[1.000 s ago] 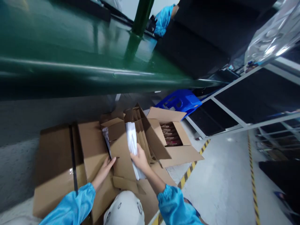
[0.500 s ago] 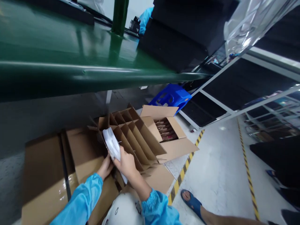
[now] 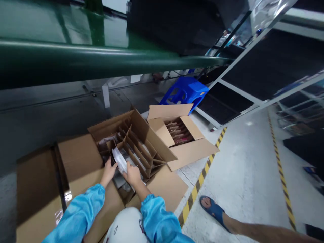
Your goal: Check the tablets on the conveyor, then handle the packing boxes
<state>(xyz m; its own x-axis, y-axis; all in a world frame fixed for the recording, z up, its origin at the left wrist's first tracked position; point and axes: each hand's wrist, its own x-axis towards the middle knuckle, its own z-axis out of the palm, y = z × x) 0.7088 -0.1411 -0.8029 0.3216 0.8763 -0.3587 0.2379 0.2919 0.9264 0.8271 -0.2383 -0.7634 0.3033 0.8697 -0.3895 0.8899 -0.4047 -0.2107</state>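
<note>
White packet (image 3: 119,161): a flat, pale wrapped item, tilted, its upper end poking up among the cardboard dividers at the near left of the open box; its lower part is hidden behind the right hand.
Right hand (image 3: 132,175): fingers curled shut around the lower end of the white packet, at the near edge of the dividers.
Left hand (image 3: 108,172): just left of the packet, fingers loosely bent and resting on the box's near left inner edge; whether it grips anything cannot be told.
Sleeves (image 3: 80,216): bright blue, gathered at both wrists, reaching in from the near edge.
Divided box (image 3: 138,123): a brown carton on the floor, flaps open, filled with a cardboard grid (image 3: 136,152) of narrow cells; some pale wrapped contents show in the far left cells.
Flattened cardboard (image 3: 37,189): large brown sheets lying left and near of the divided box, touching it.
Second box (image 3: 177,135): a smaller open carton just right of the divided box, holding rows of reddish-brown items; its flap spreads onto the floor.
Blue stool (image 3: 186,92): plastic, beyond the second box, far right of the hands.
Green surface (image 3: 63,50): a glossy dark green edge running across the far part of the scene, above the boxes.
Floor (image 3: 243,175): light grey, with a yellow and black striped line (image 3: 202,179) running just right of the cartons.
Foot (image 3: 215,211): in a blue sandal, near right, on the floor well apart from the boxes.
Rack (image 3: 255,101): white metal frame with dark panels, far right.
</note>
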